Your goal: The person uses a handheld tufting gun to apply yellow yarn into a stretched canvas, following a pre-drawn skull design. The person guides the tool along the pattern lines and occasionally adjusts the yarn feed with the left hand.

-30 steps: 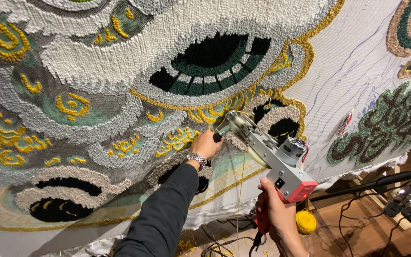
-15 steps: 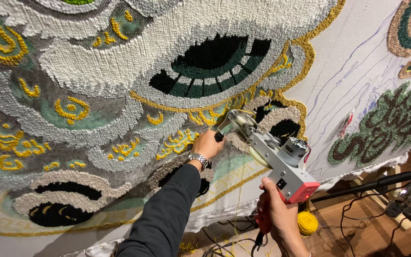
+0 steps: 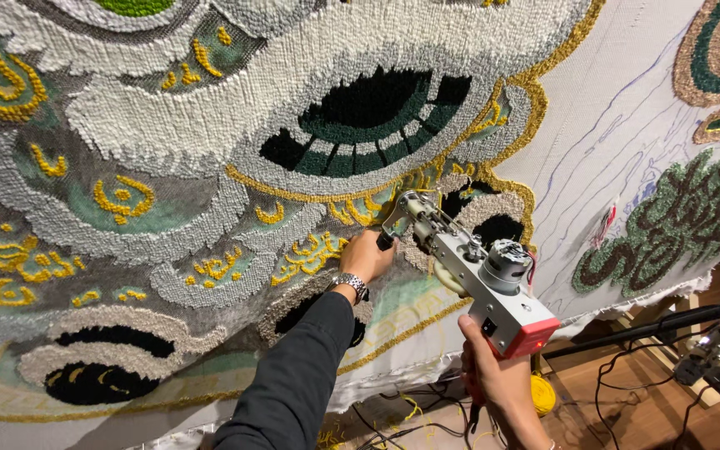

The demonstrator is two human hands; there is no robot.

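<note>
Rug point(image 3: 210, 150) looks mostly filled in: eye, greys and yellow swirls are tufted, but the bare cloth point(image 3: 627, 133) with blue sketch lines on the right is untouched. Left hand point(image 3: 368, 257) grips the front handle, right hand point(image 3: 493, 379) wraps the rear grip of the tufting gun point(image 3: 477, 271), tip against the pile. Cables point(image 3: 410, 425) tangle below.

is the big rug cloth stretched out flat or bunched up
Stretched flat. The tufted cloth spreads smooth behind the tufting gun; only its bottom edge hangs loose.
</note>
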